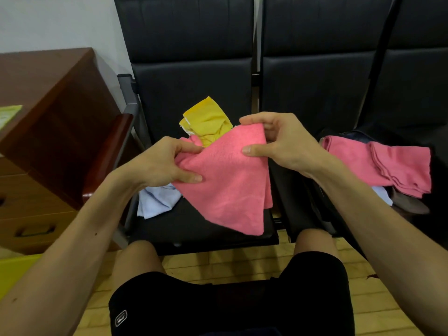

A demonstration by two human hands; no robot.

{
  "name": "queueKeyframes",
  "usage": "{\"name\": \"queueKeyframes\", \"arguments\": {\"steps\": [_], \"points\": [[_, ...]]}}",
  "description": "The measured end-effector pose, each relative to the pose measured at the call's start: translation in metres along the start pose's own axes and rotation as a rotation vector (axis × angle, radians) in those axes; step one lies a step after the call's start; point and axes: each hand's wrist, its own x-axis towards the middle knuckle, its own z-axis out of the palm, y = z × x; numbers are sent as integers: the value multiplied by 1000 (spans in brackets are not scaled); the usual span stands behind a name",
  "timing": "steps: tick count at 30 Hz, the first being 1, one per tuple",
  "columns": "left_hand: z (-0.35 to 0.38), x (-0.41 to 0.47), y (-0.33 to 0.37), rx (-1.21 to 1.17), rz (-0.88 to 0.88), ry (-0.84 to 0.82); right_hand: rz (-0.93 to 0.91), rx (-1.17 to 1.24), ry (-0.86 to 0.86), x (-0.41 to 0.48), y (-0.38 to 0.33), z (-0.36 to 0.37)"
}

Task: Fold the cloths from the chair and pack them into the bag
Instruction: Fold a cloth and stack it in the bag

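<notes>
A person's left hand and right hand each pinch a fuzzy pink cloth, holding it above the black chair. Yellow cloth and blue cloth lie beneath on the seat. Folded cloths rest on the bag, right. The logo on the shorts is unreadable.

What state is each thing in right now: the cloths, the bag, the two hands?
Pink terry cloth: held up, hanging loose.
Left hand: pinching its left edge.
Right hand: pinching its top corner.
Yellow cloth: crumpled on the black chair seat.
Pale blue cloth: crumpled, same seat.
Folded pink cloths: lying on the dark bag.
</notes>
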Motion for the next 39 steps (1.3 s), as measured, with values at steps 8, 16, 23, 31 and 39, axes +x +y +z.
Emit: {"name": "queueKeyframes", "arguments": {"steps": [8,16,23,31,39], "points": [[2,2,-10,-242,-9,173,31,4,107,-5,21,-4],[6,4,-18,-213,-16,323,-17,-186,188,-8,32,0],[13,2,-16,-160,20,385,-14,-320,200,-8,36,-3],[19,1,-24,-144,45,441,-21,-336,212,-12,36,-5],[30,-3,-29,-215,58,432,-24,-380,260,-23,46,-3]]}}
